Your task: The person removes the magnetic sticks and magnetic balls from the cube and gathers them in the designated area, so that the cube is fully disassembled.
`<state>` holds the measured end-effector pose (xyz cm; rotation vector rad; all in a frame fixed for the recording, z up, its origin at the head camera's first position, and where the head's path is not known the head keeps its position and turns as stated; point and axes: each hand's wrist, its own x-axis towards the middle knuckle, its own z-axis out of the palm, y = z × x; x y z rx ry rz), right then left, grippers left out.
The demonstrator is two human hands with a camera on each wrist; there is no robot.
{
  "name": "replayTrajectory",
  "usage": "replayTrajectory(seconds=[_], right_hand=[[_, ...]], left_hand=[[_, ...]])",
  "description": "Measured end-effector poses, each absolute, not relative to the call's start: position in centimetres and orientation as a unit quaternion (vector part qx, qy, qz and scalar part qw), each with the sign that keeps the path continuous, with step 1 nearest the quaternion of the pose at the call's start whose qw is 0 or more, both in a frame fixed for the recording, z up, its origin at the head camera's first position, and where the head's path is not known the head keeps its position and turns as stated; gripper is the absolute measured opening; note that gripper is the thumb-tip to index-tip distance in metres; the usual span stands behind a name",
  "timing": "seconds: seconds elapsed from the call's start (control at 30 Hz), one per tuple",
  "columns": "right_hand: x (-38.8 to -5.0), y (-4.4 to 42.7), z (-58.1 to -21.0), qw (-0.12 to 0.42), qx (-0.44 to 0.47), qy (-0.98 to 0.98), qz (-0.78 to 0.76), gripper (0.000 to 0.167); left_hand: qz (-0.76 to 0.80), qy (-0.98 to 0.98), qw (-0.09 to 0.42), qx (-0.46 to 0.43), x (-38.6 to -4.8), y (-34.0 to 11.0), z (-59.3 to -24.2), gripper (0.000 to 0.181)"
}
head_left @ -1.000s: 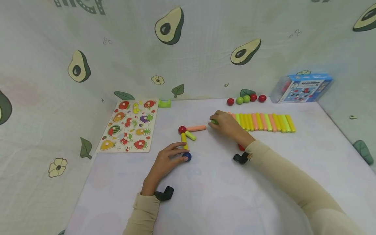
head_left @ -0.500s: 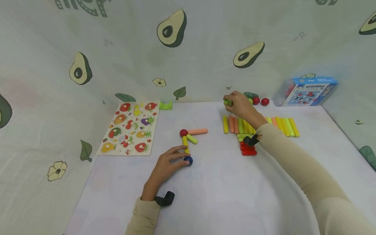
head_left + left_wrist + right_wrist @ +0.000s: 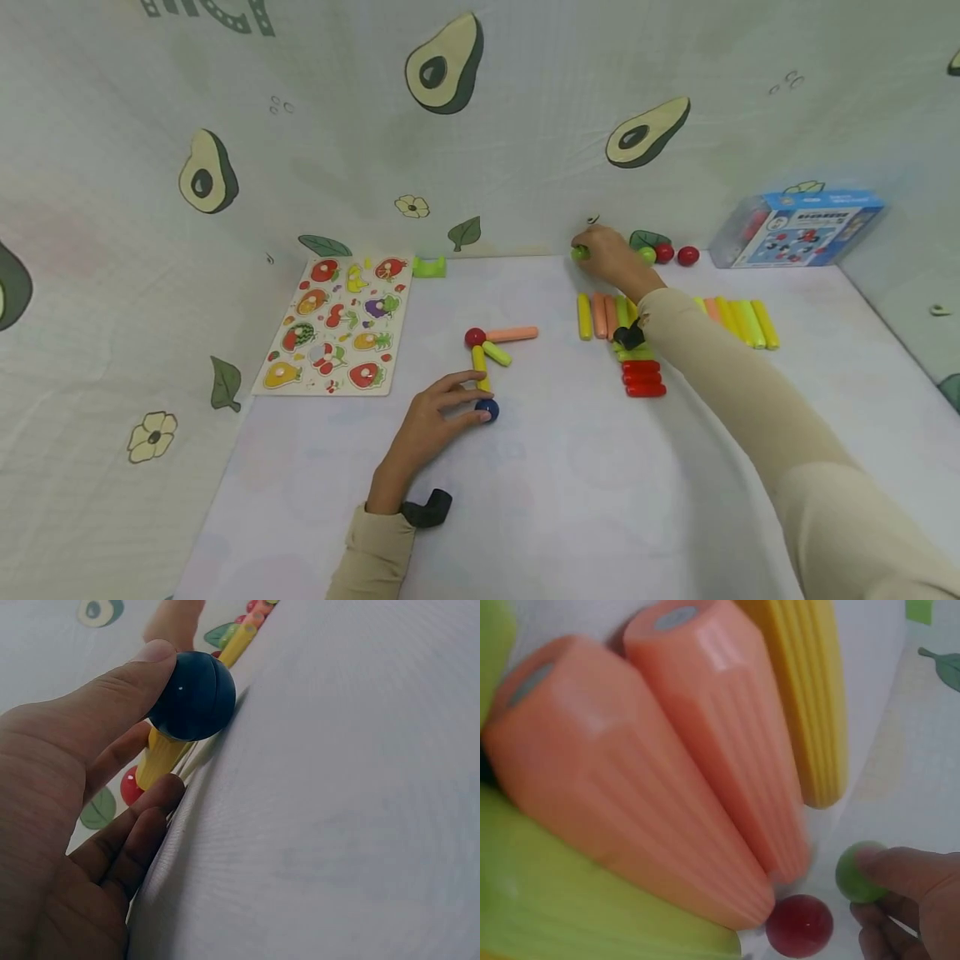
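My left hand [image 3: 435, 421] holds a dark blue ball [image 3: 193, 696] with the thumb against it. The ball sits at the end of a yellow rod [image 3: 480, 367], whose far end meets a red ball [image 3: 475, 337]. A pink rod [image 3: 512, 333] and a short green rod [image 3: 497, 353] also run from that red ball. At the table's back edge my right hand [image 3: 611, 258] pinches a green ball [image 3: 861, 871] between thumb and fingers. Beside that green ball lies another red ball [image 3: 800, 926], hidden behind the hand in the head view.
A row of yellow, pink and green rods [image 3: 742, 323] lies below my right forearm, partly covered. Short red rods [image 3: 643, 377] lie nearer. Loose balls [image 3: 687, 256] and a blue clear-sided box [image 3: 806, 229] stand at the back right. A fruit board [image 3: 333, 325] lies left, beside a green piece [image 3: 430, 267].
My right hand has carried the green ball from beside the rods back to the table's far edge, by the loose balls. The left hand has stayed on the blue ball.
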<state>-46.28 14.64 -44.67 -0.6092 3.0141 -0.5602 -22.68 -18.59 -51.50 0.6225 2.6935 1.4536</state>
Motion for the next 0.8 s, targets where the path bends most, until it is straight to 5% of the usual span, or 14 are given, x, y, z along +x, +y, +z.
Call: replayTrajectory(seconds=[0.2,0.57,0.8], right_hand=[[-46.2,14.9,-45.3,0.022,-0.191,0.968,-0.162,0.034],[-43.6,14.3,-42.8,-0.033,-0.229,0.959,-0.161,0.035],[-38.4,10.1,-43.9,0.068,-0.361,0.908,-0.203,0.041]], left_hand=[[0.469,0.862,0.012,0.194,-22.3,-18.2,-51.7,0.029],[0.455,0.866,0.003,0.205,-22.1,-17.9,-51.5,0.029],[0.447,0.870,0.002,0.206,-22.6,-18.5,-51.3,0.030]])
